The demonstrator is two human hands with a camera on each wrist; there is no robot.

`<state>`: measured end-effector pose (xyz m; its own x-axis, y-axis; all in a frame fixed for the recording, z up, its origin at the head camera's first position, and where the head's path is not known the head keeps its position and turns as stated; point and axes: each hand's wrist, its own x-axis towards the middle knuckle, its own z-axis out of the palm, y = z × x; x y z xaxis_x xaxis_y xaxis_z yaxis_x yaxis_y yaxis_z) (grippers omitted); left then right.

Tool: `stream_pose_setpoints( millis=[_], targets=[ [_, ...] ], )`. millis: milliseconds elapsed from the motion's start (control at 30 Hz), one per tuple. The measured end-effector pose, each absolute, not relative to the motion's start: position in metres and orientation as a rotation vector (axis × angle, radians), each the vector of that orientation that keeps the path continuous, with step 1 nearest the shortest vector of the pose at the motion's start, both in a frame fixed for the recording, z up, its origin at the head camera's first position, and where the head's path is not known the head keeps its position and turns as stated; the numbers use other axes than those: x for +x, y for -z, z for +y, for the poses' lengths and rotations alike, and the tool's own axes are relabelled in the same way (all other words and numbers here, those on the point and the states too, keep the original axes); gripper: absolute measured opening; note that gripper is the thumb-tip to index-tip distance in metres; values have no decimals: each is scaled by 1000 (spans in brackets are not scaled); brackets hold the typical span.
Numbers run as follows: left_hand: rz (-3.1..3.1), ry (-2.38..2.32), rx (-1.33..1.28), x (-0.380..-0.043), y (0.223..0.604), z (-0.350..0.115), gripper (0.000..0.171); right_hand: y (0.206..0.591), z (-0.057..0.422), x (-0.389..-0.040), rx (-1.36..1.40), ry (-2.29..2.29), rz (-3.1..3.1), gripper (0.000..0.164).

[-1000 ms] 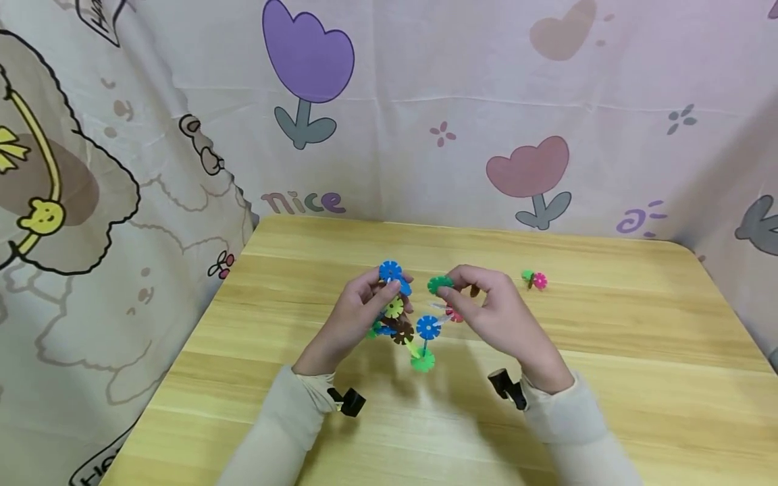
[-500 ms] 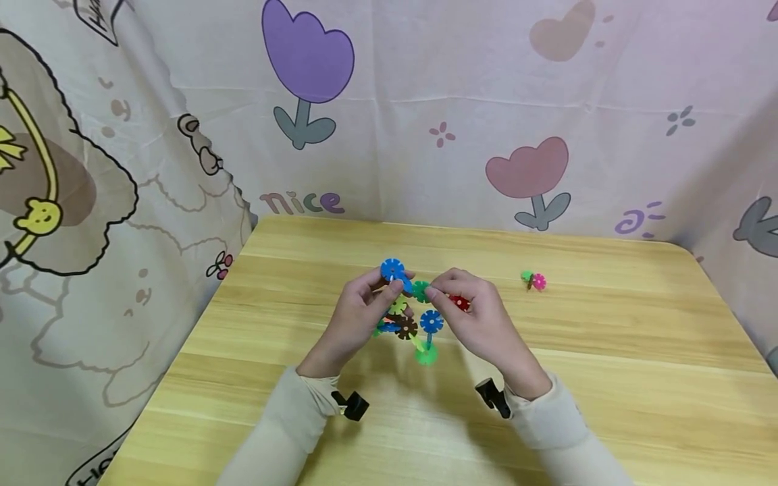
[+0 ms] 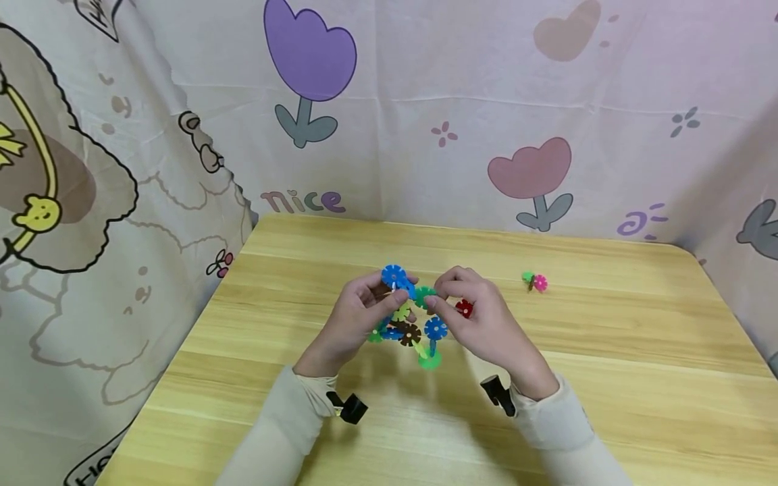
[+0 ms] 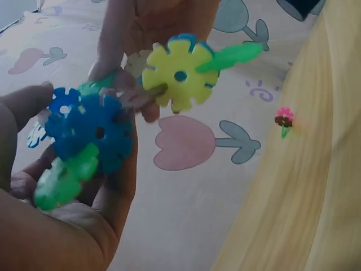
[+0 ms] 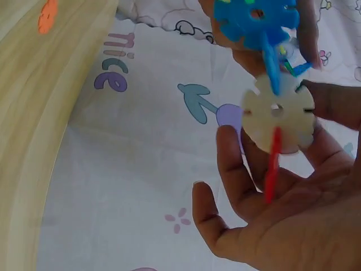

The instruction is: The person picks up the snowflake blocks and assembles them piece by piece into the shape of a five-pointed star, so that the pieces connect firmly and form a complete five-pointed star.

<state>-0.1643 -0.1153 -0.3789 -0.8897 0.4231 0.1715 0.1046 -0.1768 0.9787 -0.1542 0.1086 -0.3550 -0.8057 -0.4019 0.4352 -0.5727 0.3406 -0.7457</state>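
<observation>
My left hand holds a cluster of slotted plastic snowflake discs, with a blue disc above its thumb. My right hand pinches a green snowflake disc, which meets the blue pieces beside the left thumb; whether they interlock is unclear. A brown disc, another blue disc and a light green disc hang below in the joined chain. Near the right palm sits a red disc. A whitish disc shows in the right wrist view, a yellow disc in the left.
A small joined piece of pink, brown and green discs lies at the back right of the wooden table. An orange piece lies on the tabletop in the right wrist view. A patterned cloth hangs behind the table.
My right hand has moved left, bringing the green disc up against the blue pieces at the left hand. The left hand has stayed nearly in place.
</observation>
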Motion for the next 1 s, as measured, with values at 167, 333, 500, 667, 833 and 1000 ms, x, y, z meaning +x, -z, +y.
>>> stream_pose_setpoints(
  millis=[167,333,500,667,833,1000],
  targets=[
    [1770,-2159,621,-165,380,-115,44,355,109,-156,857,-1559,-2373,15],
    [1883,-2096,608,-163,377,-119,39,356,108,-155,788,-1639,-2366,12],
    [1982,-2016,623,-164,375,-124,32,355,106,-154,769,-1661,-2368,12],
    [1982,-1966,638,-165,375,-129,31,359,105,-156,766,-1625,-2371,11],
    [2013,-1873,665,-167,375,-134,31,361,103,-158,778,-1532,-2357,8],
    [2038,-1848,712,-167,377,-132,31,363,104,-159,808,-1441,-2359,7]
  ],
)
